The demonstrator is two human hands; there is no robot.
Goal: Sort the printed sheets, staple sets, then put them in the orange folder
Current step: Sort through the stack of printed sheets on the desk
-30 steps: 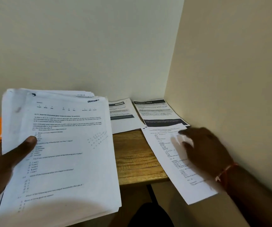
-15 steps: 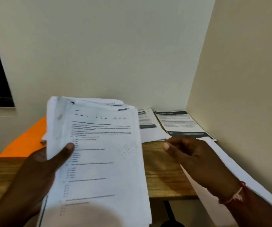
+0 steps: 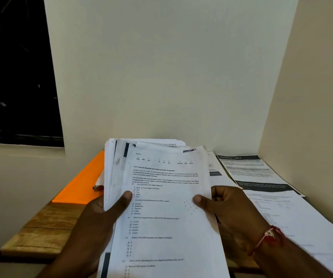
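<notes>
I hold a thick stack of printed sheets [image 3: 161,197] upright over the wooden table [image 3: 47,227]. My left hand [image 3: 101,217] grips its left edge, thumb on the top page. My right hand [image 3: 227,213], with a red thread at the wrist, grips the right edge, thumb on the page too. The orange folder [image 3: 81,183] lies flat at the table's back left, partly hidden by the stack. A small metal object, perhaps the stapler [image 3: 98,188], peeks out beside the stack on the folder's right edge.
Sorted sheets lie on the table's right side: one with dark header bands [image 3: 256,173] by the corner, a plain text sheet [image 3: 294,215] in front of it overhanging the edge, another [image 3: 215,173] behind the stack. Walls close in behind and right; a dark window [image 3: 17,73] at left.
My right hand left the text sheet on the right and came over to grip the stack's right edge. The view has swung left and up, showing the folder and window.
</notes>
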